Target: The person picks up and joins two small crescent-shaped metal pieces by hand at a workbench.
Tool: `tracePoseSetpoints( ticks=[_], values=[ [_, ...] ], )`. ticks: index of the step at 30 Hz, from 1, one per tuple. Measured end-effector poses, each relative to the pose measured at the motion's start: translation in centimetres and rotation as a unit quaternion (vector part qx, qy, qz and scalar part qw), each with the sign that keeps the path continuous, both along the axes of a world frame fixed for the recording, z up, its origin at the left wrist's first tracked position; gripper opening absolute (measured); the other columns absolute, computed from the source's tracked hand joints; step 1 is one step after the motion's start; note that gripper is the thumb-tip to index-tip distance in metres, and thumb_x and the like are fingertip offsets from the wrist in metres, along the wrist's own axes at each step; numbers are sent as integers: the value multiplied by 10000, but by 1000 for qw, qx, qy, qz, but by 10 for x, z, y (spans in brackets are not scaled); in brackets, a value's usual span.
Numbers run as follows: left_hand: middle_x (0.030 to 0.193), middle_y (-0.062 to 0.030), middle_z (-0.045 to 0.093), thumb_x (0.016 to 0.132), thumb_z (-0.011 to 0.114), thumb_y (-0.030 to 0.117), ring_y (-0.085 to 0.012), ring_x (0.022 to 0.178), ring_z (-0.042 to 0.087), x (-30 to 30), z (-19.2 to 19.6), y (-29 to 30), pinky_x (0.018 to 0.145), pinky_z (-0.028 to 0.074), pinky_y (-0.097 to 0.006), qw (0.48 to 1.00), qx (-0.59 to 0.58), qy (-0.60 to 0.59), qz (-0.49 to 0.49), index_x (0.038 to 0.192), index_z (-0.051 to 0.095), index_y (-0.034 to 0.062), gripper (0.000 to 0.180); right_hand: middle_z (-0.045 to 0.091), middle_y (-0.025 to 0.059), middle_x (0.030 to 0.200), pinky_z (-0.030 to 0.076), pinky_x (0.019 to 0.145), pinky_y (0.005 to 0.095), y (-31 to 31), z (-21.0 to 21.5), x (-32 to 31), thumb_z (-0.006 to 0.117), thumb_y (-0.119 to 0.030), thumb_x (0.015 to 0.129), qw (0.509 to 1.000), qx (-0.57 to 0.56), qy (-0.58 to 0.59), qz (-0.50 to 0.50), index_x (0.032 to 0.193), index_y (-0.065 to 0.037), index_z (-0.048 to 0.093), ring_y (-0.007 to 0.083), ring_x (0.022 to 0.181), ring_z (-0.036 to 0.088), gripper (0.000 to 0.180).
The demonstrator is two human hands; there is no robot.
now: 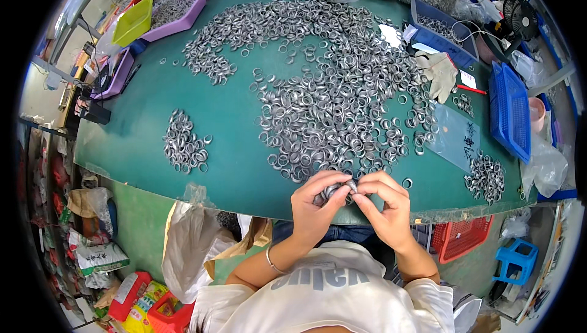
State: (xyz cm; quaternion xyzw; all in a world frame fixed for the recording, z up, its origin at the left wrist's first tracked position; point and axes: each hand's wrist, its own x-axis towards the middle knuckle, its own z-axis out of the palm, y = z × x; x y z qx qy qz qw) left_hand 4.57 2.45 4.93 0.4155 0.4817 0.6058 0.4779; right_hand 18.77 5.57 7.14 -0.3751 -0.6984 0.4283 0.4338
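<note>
Rings of dull grey metal fill the left hand (313, 201), which is curled shut around a small stack of metal rings (333, 191) at the near edge of the green table (232, 131). The right hand (385, 201) meets it fingertip to fingertip, thumb and forefinger pinched on a single ring (351, 185) at the end of that stack. Just beyond the knuckles spreads the big heap of loose rings (336, 107); a smaller pile (183, 143) lies well apart to the left and another small pile (486, 177) to the right. The likeliest slip, as I judge it, is a ring escaping the pinch: the hands work right over the table's edge, so a dropped one could roll off onto the lap or floor, or vanish into the heap unsorted.
</note>
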Motion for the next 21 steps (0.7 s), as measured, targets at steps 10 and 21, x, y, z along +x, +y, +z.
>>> tracePoseSetpoints(
  ticks=[10,21],
  values=[
    [827,-51,561,825,584,19,-48,607,468,-12,-15,-16,488,373,-178,959,-147,-201,-135,1056,597,-29,236,563,74,837,413,651,356,-11,-5,3,588,-30,597,924,305,-228,-15,858,-14,623,236,736,549,264],
    [750,-60,551,834,552,36,-74,535,456,-21,-27,-26,439,325,-186,960,-166,-181,-139,1022,584,-34,203,598,89,779,436,644,294,-23,-24,2,603,-23,780,983,-170,8,69,850,18,604,190,692,558,81]
  ],
)
